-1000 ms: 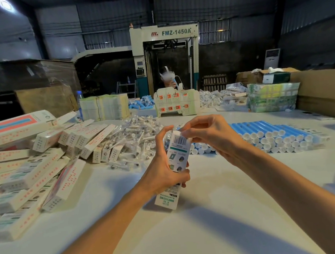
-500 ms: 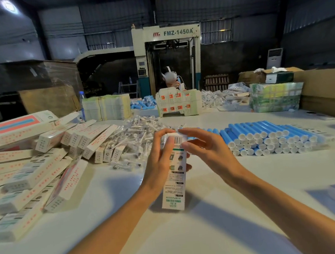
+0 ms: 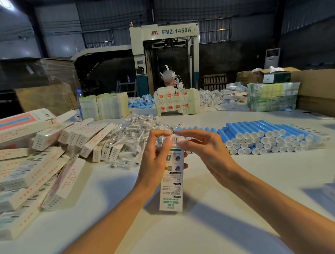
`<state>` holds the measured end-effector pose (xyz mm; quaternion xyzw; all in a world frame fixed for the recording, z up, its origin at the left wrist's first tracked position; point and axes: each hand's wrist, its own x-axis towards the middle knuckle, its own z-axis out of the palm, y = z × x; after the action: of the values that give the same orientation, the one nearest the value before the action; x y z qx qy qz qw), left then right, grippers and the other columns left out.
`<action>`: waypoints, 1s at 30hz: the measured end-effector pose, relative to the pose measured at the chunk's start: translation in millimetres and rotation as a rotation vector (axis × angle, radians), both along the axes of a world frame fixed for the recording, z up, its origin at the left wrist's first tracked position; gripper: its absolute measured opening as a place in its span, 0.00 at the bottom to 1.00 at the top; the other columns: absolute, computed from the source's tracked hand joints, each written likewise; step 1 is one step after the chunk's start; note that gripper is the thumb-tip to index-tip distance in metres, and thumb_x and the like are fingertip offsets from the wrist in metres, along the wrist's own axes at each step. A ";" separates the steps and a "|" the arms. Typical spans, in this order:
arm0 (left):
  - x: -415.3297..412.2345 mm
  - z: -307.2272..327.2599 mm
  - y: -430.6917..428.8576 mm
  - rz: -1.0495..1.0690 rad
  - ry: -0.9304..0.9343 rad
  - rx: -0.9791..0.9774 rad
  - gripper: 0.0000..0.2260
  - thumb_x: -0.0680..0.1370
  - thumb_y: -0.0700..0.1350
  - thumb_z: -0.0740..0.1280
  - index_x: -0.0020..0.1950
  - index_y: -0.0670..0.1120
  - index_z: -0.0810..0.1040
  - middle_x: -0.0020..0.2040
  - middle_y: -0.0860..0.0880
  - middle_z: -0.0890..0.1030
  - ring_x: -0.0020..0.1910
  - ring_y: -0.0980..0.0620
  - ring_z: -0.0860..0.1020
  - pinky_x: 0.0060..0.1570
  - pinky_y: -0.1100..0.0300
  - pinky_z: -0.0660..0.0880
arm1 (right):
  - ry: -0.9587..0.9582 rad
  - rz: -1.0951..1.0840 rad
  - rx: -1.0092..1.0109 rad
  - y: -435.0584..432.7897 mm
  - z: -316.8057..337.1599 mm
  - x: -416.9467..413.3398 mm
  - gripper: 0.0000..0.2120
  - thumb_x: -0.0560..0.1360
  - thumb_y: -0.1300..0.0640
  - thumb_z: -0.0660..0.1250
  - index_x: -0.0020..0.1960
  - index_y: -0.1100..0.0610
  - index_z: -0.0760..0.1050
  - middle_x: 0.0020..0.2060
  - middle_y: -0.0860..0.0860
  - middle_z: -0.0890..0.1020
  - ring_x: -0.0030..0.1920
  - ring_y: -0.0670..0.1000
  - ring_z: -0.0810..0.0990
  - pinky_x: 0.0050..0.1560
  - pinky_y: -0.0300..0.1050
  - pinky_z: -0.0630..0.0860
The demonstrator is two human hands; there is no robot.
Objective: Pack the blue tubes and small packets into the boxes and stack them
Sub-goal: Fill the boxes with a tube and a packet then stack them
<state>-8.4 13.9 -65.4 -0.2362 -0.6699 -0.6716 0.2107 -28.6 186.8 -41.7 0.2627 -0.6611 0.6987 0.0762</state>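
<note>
One narrow white cardboard box (image 3: pixel 171 187) stands on end at mid-table, bottom on the white tabletop (image 3: pixel 212 234). It has a barcode at the top and green print at the bottom that reads upside down (only "ELECTRIC" is sure). Left hand (image 3: pixel 155 164) grips the box's upper half, thumb on the barcode. Right hand (image 3: pixel 207 153) pinches the top end between index and thumb. Blue plastic tubes with white caps (image 3: pixel 264 134) lie just right of the hands, stacked in tiers with caps toward the camera, too many to count. A heap of small clear packets (image 3: pixel 134 133) lies behind the left hand, also uncountable. A pile of long white boxes with red print (image 3: pixel 44 168) sits left, text unreadable. The grey machine at the back (image 3: pixel 174 31) is marked "FMZ-1450A". One other person (image 3: pixel 168 80) sits across the table.
</note>
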 end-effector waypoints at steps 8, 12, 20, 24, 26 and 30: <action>-1.8 -1.5 1.2 -0.046 -0.030 0.025 0.06 0.88 0.47 0.62 0.63 0.48 0.69 0.48 0.40 0.87 0.43 0.37 0.88 0.36 0.50 0.85 | 0.014 -0.045 0.016 0.6 -1.5 0.5 0.08 0.76 0.56 0.76 0.55 0.50 0.87 0.48 0.51 0.88 0.48 0.57 0.86 0.43 0.41 0.82; -5.7 -4.7 0.1 -0.044 -0.051 -0.004 0.06 0.88 0.49 0.62 0.62 0.49 0.69 0.48 0.40 0.88 0.43 0.37 0.88 0.38 0.49 0.85 | 0.020 -0.091 0.050 -1.3 -2.9 0.6 0.06 0.76 0.55 0.76 0.53 0.51 0.87 0.47 0.49 0.89 0.48 0.52 0.87 0.43 0.40 0.81; -16.3 -13.8 -1.0 0.035 -0.101 0.048 0.11 0.88 0.55 0.60 0.70 0.57 0.70 0.48 0.44 0.85 0.44 0.48 0.85 0.42 0.54 0.83 | -0.205 0.033 0.018 -6.6 -19.5 2.7 0.22 0.81 0.47 0.69 0.74 0.49 0.73 0.64 0.49 0.83 0.62 0.50 0.83 0.65 0.51 0.79; -19.9 -14.8 -3.0 -0.006 -0.235 0.123 0.16 0.86 0.63 0.58 0.67 0.53 0.71 0.53 0.48 0.88 0.52 0.47 0.87 0.53 0.47 0.82 | -0.359 0.230 0.119 -12.1 -27.0 15.4 0.18 0.84 0.40 0.61 0.69 0.46 0.78 0.60 0.53 0.84 0.58 0.51 0.83 0.55 0.45 0.80; -20.4 -15.9 -4.3 -0.042 -0.279 0.105 0.23 0.86 0.66 0.56 0.70 0.50 0.70 0.57 0.46 0.88 0.56 0.43 0.87 0.56 0.46 0.83 | -0.399 0.267 0.093 -16.7 -30.9 22.0 0.18 0.84 0.39 0.60 0.68 0.44 0.79 0.61 0.52 0.84 0.61 0.51 0.83 0.58 0.47 0.81; -20.8 -17.6 -6.5 0.013 -0.199 -0.032 0.19 0.84 0.67 0.53 0.69 0.60 0.70 0.56 0.59 0.84 0.58 0.56 0.84 0.61 0.49 0.81 | -0.327 0.159 0.137 -12.2 -26.7 32.5 0.21 0.83 0.37 0.59 0.73 0.42 0.73 0.64 0.49 0.82 0.67 0.53 0.79 0.69 0.57 0.76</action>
<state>-29.2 7.4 -83.0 -0.1675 -0.6997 -0.6794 0.1438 3.9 174.5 -68.3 0.2018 -0.6879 0.6891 -0.1058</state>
